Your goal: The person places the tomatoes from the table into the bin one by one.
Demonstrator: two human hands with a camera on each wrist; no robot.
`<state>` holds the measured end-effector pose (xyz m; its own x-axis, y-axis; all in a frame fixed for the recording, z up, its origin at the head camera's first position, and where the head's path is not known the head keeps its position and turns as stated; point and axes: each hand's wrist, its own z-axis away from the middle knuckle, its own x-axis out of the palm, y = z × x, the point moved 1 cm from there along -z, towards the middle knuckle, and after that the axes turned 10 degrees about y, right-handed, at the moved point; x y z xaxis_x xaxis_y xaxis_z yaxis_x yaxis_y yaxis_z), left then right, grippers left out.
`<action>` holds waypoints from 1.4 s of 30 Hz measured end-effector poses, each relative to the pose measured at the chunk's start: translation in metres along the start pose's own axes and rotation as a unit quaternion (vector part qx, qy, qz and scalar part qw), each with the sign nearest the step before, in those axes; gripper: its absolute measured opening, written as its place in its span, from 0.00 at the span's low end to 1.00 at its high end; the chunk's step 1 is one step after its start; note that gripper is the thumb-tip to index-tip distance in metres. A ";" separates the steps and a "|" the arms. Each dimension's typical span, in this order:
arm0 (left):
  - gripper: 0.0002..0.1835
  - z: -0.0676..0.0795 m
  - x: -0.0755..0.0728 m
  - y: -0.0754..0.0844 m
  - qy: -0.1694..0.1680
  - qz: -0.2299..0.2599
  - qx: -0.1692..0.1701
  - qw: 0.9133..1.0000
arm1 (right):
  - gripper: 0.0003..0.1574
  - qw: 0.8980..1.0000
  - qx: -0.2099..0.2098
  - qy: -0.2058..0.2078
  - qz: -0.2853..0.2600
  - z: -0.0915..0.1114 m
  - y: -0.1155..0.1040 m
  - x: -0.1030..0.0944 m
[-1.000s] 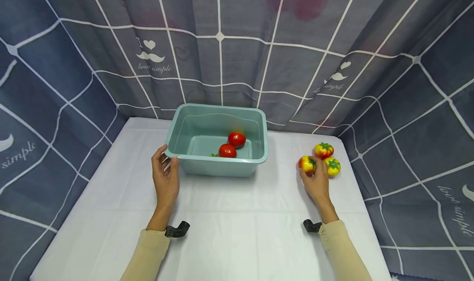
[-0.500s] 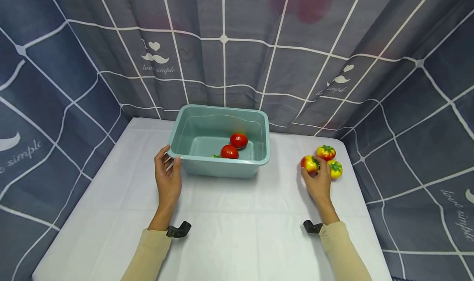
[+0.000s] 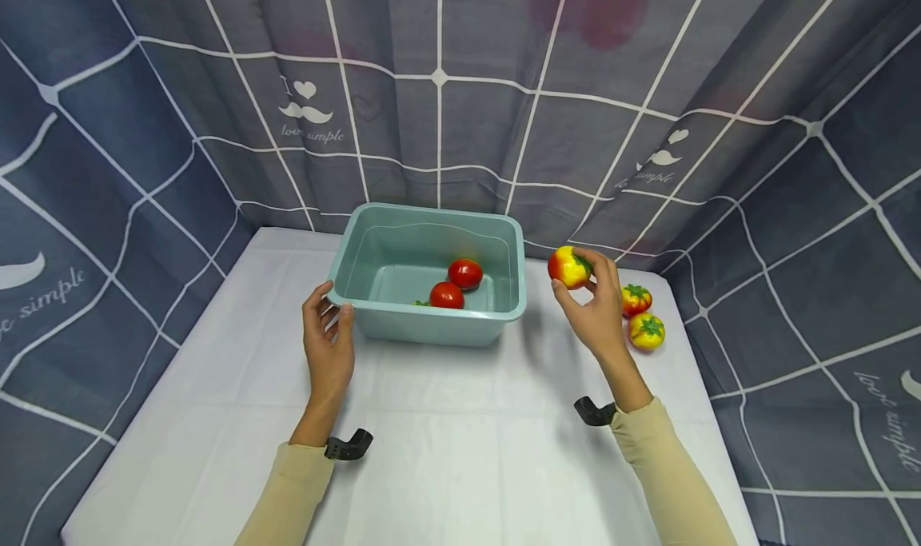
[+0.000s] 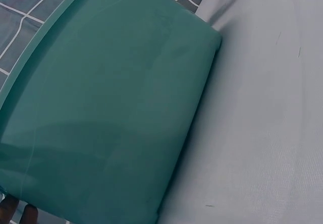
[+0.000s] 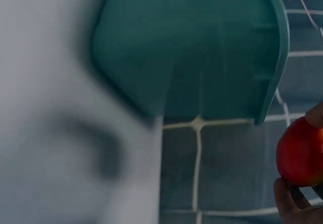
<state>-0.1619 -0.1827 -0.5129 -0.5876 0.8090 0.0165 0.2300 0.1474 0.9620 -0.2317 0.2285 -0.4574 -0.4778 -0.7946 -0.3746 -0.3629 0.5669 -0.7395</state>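
A pale teal plastic bin (image 3: 424, 330) stands at the back of the white table, with two glossy red tomatoes (image 3: 447, 295) inside. My left hand (image 3: 329, 362) holds its near left corner, thumb at the front wall and fingers by the left side; in the left wrist view, fingertips (image 4: 29, 215) show at its edge. To the right of the bin, my right hand (image 3: 599, 318) grips a red-and-yellow tomato-like fruit (image 3: 567, 268) with a green leafy top, raised above the table. The right wrist view shows the fruit's red side (image 5: 299, 156) between thumb and fingers.
Two similar fruits lie at the right of the table: a redder one (image 3: 636, 299), partly behind my right hand, and a yellower one (image 3: 646, 332) nearer. A dark grey curtain (image 3: 489, 122) with white lines encloses the back and sides of the white tablecloth (image 3: 460, 450).
My right hand has lifted the red-and-yellow fruit off the table, away from the other two, and moved it up and left toward the bin. My left hand stays at the bin's corner.
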 end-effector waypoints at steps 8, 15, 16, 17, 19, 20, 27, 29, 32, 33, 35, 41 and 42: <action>0.28 0.000 -0.001 -0.001 0.002 0.000 0.003 1.000 | 0.38 0.995 -0.063 -0.064 -0.030 -0.016 -0.038 0.034; 0.28 -0.003 0.002 -0.002 0.003 0.004 0.003 1.000 | 0.37 0.990 -0.079 -0.108 -0.033 -0.018 -0.050 0.058; 0.28 -0.003 0.002 -0.003 0.003 0.004 0.003 1.000 | 0.37 0.990 -0.080 -0.109 -0.033 -0.017 -0.050 0.060; 0.28 -0.003 0.002 -0.003 0.002 0.005 0.002 1.000 | 0.37 0.990 -0.082 -0.110 -0.032 -0.017 -0.051 0.062; 0.27 -0.002 0.003 -0.003 0.002 0.005 0.003 1.000 | 0.38 0.990 -0.085 -0.110 -0.027 -0.016 -0.050 0.065; 0.27 -0.002 0.003 -0.004 0.002 0.006 0.004 1.000 | 0.39 0.990 -0.088 -0.110 -0.025 -0.015 -0.050 0.067; 0.27 -0.002 0.001 -0.003 0.003 0.007 0.009 1.000 | 0.42 0.989 -0.094 -0.109 -0.033 -0.013 -0.051 0.070; 0.27 -0.002 0.001 -0.004 0.003 0.007 0.008 1.000 | 0.41 0.990 -0.092 -0.104 -0.033 -0.013 -0.049 0.068; 0.27 -0.002 0.001 -0.003 0.003 0.005 0.008 1.000 | 0.41 0.991 -0.084 -0.097 -0.034 -0.013 -0.048 0.061; 0.27 -0.002 0.001 -0.002 0.003 0.004 0.008 1.000 | 0.41 0.992 -0.081 -0.093 -0.035 -0.013 -0.046 0.058; 0.27 -0.002 0.002 -0.001 0.002 0.005 0.009 1.000 | 0.40 0.993 -0.073 -0.084 -0.035 -0.013 -0.042 0.051; 0.29 -0.001 0.002 0.001 0.007 0.001 0.013 1.000 | 0.39 0.998 -0.048 -0.032 -0.017 -0.012 -0.009 0.023; 0.29 -0.001 0.002 0.000 0.007 0.001 0.013 1.000 | 0.39 0.999 -0.040 -0.022 -0.011 -0.010 -0.001 0.016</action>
<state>-0.1639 -0.1812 -0.5122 -0.5973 0.8017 0.0227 0.2518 0.1605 0.9544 -0.2477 0.2174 -0.4574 -0.4338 -0.8148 -0.3845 -0.4371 0.5635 -0.7010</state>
